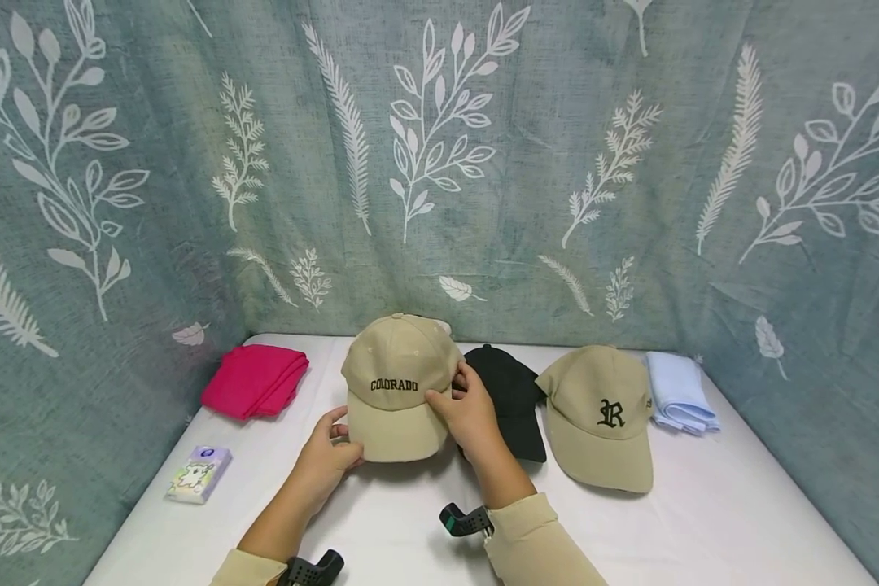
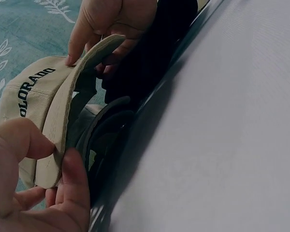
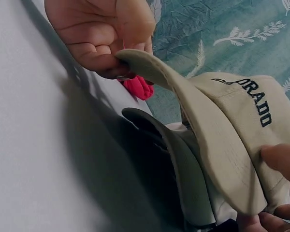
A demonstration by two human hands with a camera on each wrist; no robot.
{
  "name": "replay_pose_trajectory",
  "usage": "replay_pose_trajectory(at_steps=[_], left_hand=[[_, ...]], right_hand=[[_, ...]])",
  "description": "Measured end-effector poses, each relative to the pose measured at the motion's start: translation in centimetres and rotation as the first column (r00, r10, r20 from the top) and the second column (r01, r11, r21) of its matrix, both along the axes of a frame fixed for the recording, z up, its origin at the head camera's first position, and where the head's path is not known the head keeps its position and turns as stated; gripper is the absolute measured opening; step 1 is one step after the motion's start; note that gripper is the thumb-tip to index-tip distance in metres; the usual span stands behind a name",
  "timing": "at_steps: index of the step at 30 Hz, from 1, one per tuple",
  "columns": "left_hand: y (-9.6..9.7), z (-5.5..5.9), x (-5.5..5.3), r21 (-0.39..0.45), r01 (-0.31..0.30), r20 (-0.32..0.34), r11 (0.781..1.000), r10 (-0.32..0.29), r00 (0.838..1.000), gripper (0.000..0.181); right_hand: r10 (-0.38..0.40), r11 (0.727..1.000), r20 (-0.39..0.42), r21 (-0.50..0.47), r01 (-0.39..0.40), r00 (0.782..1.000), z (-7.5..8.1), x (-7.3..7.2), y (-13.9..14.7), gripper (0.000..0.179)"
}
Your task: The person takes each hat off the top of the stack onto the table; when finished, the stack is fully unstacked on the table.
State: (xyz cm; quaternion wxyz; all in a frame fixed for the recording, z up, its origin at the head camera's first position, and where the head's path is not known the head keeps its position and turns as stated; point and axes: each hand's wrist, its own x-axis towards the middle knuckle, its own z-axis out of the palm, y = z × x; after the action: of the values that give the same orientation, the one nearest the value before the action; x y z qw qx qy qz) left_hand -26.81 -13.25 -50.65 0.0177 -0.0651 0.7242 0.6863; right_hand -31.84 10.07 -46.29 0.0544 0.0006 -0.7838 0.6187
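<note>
Fingers [image 2: 75,180] of two hands [image 1: 330,452] [image 1: 476,413] hold one COLORADO cap [image 1: 395,378].

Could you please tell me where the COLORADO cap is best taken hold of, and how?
I'd suggest pinching the COLORADO cap at the side edges of its brim, coming from the near side: the brim juts that way, looks thin, and the wrist views show a gap beneath it.

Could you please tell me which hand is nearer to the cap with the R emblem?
The right hand: it grips the COLORADO cap on the side facing the R cap, with the black cap between. The left hand is farther, pinching the brim's opposite edge.
</note>
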Motion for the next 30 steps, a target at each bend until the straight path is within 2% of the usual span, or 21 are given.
replay_pose_trajectory(at_steps=[7, 13, 20, 25, 30], left_hand=[[0.3, 0.1, 0.3, 0.037, 0.046, -0.03, 0.998, -0.045, 0.999, 0.081], [0.8, 0.2, 0.4, 0.048, 0.078, -0.058, 0.996, -0.075, 0.995, 0.081], [1.1, 0.6, 1.0, 0.045, 0.129, -0.084, 0.991, -0.125, 0.989, 0.081], [1.4, 0.9, 1.4, 0.039, 0.168, -0.109, 0.985, -0.163, 0.981, 0.082], [1.8, 0.9, 1.7, 0.055, 0.192, -0.099, 0.98, -0.186, 0.977, 0.081]], right_hand=[[0.003, 1.0, 0.017, -0.023, -0.003, 1.0, 0.4, 0.7, 1.1, 0.089], [-0.007, 1.0, -0.002, -0.003, 0.007, 1.0, 0.6, 1.0, 2.1, 0.09], [-0.051, 0.998, -0.041, 0.039, 0.053, 0.998, 0.6, 1.6, 3.6, 0.102], [-0.024, 0.999, -0.017, 0.028, 0.025, 1.0, 0.7, 2.1, 4.9, 0.102], [0.008, 1.0, 0.0, -0.006, -0.008, 1.0, 1.2, 2.7, 5.9, 0.102]])
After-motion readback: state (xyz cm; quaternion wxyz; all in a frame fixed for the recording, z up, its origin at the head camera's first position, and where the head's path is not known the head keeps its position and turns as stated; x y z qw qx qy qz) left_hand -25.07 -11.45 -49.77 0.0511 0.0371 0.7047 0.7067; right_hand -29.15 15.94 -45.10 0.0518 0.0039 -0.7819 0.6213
